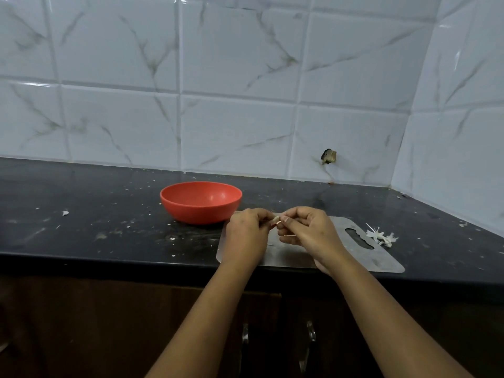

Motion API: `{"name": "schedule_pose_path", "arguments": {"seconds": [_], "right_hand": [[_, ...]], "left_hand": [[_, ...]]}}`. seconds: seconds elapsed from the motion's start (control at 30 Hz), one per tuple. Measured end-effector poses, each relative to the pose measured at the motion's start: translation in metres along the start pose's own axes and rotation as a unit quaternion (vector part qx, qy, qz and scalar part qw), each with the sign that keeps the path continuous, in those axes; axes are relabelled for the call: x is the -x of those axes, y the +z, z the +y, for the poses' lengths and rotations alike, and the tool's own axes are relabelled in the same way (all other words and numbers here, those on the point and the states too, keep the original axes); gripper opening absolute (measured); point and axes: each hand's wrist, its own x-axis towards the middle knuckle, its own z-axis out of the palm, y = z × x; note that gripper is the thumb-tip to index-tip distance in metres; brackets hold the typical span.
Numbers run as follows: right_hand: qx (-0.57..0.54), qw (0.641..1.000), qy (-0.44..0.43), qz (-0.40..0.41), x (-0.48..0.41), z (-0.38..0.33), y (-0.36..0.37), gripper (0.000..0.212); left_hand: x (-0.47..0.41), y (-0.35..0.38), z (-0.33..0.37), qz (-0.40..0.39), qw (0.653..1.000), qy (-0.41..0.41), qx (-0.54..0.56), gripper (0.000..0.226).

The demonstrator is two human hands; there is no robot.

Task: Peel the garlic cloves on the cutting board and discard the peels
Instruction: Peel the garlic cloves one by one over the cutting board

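Left hand [246,236] and right hand [305,233] both pinch one garlic clove [276,221] just above the steel cutting board [381,257]. It lies crossways between them, so I'd guess the skin pulls off toward the board's handle end.

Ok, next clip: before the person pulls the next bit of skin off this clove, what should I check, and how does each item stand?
1. Grip: garlic clove pinched between left hand and right hand: ok.
2. Hands over the cutting board, so loose skin would likely drop onto it: ok.
3. Red bowl upright, close by at the board's far left corner: ok.
4. Peels discarded: a pile of peels lies at the board's right edge: not ok.
5. Skin left on the clove: fingers cover most of it: cannot tell.
6. More cloves waiting on the board: hands hide its middle: cannot tell.
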Motion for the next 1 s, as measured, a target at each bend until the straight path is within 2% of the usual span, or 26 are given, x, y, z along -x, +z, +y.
{"name": "schedule_pose_path", "arguments": {"seconds": [0.07,0.13,0.2,0.33,0.7,1.0], "right_hand": [[0.140,0.989,-0.052,-0.003,0.000,0.000,-0.004,0.013],[0.266,0.958,-0.110,-0.021,0.001,0.000,-0.007,0.014],[0.313,0.938,-0.146,-0.029,0.002,0.001,-0.007,0.016],[0.308,0.941,-0.135,-0.031,-0.001,0.003,-0.007,0.022],[0.365,0.907,-0.172,-0.124,-0.004,0.007,-0.015,0.026],[0.336,0.920,-0.184,-0.077,0.000,0.007,-0.016,0.020]], "left_hand": [[0.000,0.002,0.000,-0.009,0.999,0.014,-0.043,0.016],[-0.001,0.003,0.000,-0.012,0.997,0.024,-0.067,0.016],[-0.003,0.004,0.000,-0.019,0.997,0.030,-0.071,0.016],[-0.002,0.006,0.001,-0.039,0.990,0.049,-0.128,0.019],[-0.001,0.011,-0.003,-0.039,0.965,0.102,-0.240,0.023],[-0.001,0.005,-0.001,-0.055,0.993,0.057,-0.093,0.015]]}}
